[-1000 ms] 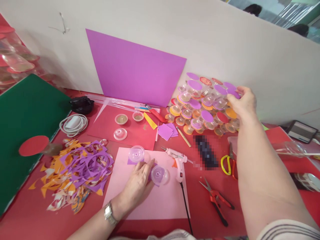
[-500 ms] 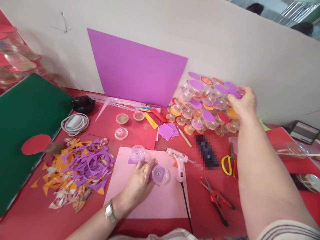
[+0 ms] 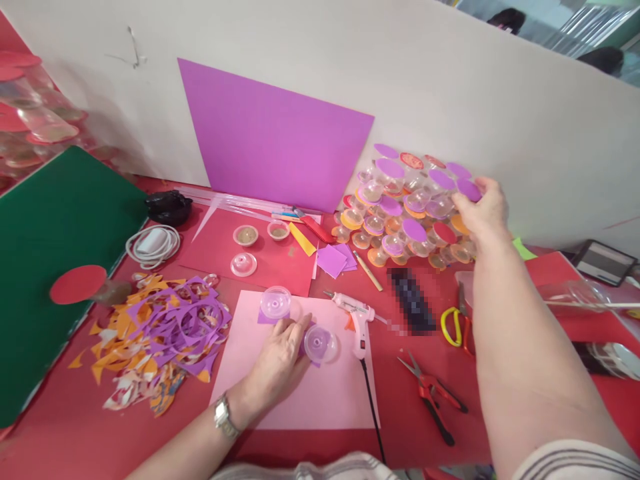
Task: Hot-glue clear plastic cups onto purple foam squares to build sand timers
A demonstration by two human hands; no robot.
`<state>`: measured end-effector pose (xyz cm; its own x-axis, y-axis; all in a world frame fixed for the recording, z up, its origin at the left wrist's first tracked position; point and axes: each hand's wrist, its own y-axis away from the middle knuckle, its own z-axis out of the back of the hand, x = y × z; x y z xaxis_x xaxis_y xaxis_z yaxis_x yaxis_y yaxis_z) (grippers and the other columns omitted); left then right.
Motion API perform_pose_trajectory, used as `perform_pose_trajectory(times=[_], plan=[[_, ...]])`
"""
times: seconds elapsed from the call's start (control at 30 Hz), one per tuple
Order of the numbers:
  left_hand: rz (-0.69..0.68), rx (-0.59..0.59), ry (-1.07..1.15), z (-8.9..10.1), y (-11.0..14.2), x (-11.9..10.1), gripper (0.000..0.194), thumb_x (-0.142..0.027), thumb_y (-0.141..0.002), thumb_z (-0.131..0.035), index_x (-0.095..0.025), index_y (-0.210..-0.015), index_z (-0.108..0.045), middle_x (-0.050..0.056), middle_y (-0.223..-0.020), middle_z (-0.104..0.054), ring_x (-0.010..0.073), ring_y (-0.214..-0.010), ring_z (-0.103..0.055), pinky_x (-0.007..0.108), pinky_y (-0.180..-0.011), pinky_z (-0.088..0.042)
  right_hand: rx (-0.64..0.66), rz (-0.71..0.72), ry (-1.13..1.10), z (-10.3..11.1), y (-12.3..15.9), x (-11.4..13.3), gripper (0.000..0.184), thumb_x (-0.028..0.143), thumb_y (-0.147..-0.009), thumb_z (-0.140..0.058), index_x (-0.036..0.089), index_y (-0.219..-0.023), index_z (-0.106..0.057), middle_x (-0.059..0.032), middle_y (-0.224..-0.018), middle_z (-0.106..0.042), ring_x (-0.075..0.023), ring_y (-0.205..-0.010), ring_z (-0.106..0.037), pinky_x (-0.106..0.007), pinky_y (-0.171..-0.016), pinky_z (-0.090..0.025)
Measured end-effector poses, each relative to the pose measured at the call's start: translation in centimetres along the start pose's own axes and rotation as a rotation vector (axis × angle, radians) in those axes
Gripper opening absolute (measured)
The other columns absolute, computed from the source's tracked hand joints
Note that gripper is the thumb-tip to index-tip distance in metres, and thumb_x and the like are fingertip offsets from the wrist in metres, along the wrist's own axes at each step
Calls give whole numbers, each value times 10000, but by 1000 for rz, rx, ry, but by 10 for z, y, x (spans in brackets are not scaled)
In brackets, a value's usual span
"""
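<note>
Red table (image 3: 400, 427): left hand (image 3: 278, 353) palm-down, right hand (image 3: 483, 210) stretched forward.

Dressed in a pale top (image 3: 325, 469), dark-striped at the right sleeve (image 3: 570, 460), and wearing a silver-toned wristwatch (image 3: 221, 411) with squarish case and metal bracelet (image 3: 231, 429) on the left wrist (image 3: 243, 404).

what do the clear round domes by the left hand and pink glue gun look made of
Clear round domes: probably plastic, glossy, as purple shows through and rims catch light. Pale pink glue gun: likely hard plastic, by its smooth opaque shell.
</note>
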<state>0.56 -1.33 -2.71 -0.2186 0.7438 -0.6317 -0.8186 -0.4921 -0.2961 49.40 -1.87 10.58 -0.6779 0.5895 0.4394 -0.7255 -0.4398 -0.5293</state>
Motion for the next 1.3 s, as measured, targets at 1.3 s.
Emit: perform_pose_trajectory(times=[1.3], plan=[[-1,2,4,-2,-1,1,771,-70,-841,-607,-200,-1510,-247,130,-1234,-672,297,-1090,-630,484,-896,-581,67,-51,17,4,12,9,777,289,-653,-722,166,-1346,-393,-184,-1356,-490,-351,-1328,-456,-549,-1120,-371]])
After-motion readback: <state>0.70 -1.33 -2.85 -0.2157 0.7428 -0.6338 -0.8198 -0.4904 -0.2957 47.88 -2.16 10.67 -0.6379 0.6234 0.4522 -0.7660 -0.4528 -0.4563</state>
